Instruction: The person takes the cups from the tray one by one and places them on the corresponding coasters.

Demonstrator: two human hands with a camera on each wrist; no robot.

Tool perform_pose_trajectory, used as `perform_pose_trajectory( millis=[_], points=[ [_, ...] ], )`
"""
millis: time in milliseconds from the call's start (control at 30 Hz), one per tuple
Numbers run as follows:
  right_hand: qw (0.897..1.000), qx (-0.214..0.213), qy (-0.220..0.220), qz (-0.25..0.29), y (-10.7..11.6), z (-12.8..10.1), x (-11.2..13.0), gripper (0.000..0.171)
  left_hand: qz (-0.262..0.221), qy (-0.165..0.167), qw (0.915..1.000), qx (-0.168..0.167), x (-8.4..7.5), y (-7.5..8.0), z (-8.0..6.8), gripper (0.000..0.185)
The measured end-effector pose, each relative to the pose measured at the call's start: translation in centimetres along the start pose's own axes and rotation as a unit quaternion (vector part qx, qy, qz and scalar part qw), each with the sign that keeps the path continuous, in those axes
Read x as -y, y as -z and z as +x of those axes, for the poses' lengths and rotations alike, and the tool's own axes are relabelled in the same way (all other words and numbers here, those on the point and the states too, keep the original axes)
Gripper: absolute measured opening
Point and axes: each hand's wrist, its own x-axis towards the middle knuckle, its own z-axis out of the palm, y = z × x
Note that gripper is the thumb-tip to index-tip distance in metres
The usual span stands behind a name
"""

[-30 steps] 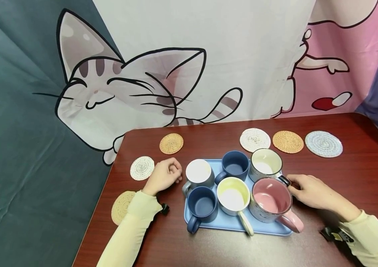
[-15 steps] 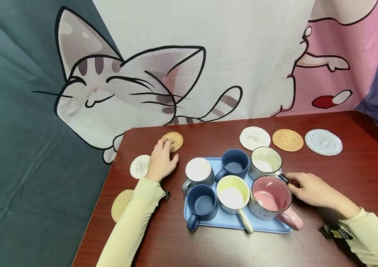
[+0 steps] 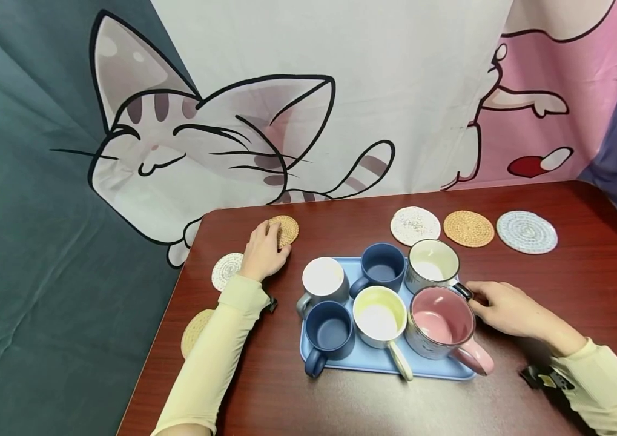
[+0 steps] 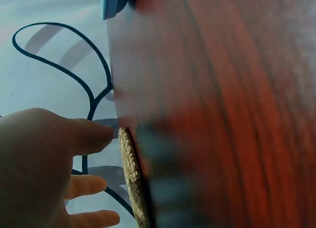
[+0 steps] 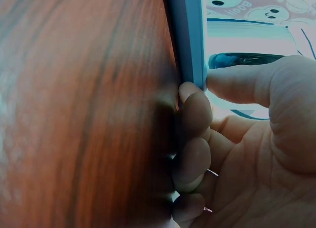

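Note:
My left hand (image 3: 264,250) reaches over the round woven tan coaster (image 3: 287,231) at the table's back left. In the left wrist view, the thumb and spread fingers hover at the coaster's edge (image 4: 130,173); contact is unclear. With thumb and curled fingers, my right hand (image 3: 518,310) pinches the right rim of the light blue tray (image 5: 190,40). On that tray stand a white-and-grey mug (image 3: 323,283), a front navy mug (image 3: 330,330), a back navy mug (image 3: 383,266), a yellow-lined mug (image 3: 379,315), a cream mug (image 3: 432,263) with a black handle, and a large pink-lined mug (image 3: 443,318).
At the left lie a white coaster (image 3: 226,271), partly behind the left hand, and a straw-coloured coaster (image 3: 196,332), partly behind the sleeve. Along the back right are a white coaster (image 3: 415,226), an orange-tan coaster (image 3: 468,229) and a pale blue coaster (image 3: 527,232). A printed cloth (image 3: 341,48) hangs behind the table.
My left hand has moved from the tray's left side back to the tan coaster, its loosely curled fingers extending. The right hand stays on the tray rim.

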Motion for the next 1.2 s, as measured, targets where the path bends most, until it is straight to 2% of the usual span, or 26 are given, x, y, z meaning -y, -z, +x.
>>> perform_pose_trajectory(
  millis=[200, 500, 833, 1200],
  points=[
    [1.0, -0.001, 0.001, 0.001, -0.1, -0.1, 0.0, 0.028, 0.008, 0.007, 0.9995, 0.029, -0.2, 0.1, 0.0, 0.06],
    [1.0, 0.003, -0.003, 0.003, 0.0, 0.0, 0.0, 0.026, 0.024, -0.008, 0.9992, 0.03, -0.5, -0.2, 0.1, 0.054],
    [1.0, 0.005, -0.004, 0.003, 0.0, 0.0, 0.0, 0.027, 0.021, -0.04, 0.9982, 0.039, -1.1, -0.4, 0.4, 0.051],
    [1.0, 0.002, 0.0, 0.003, 0.0, 0.0, 0.1, 0.026, 0.041, -0.086, 0.9945, 0.042, -2.2, -0.5, 0.9, 0.048]
  ],
)
